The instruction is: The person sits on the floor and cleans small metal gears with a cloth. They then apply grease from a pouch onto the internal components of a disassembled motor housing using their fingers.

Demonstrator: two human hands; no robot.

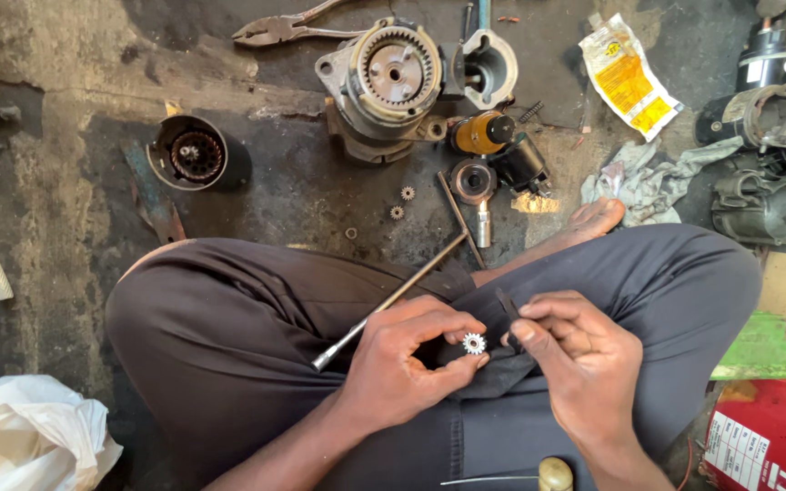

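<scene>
- A small silvery metal gear point(474, 343) with short teeth all round and a dark centre hole, held face-up toward the camera, pinched at its rim between thumb and forefinger of the left hand point(399, 364), above the lap of the dark trousers.
- A thin dark flat tool point(508, 309), like a narrow strip or blade, pinched by the fingertips of the right hand point(584, 359); it slants up and to the left, its lower end just beside the gear; whether they touch cannot be told.
</scene>
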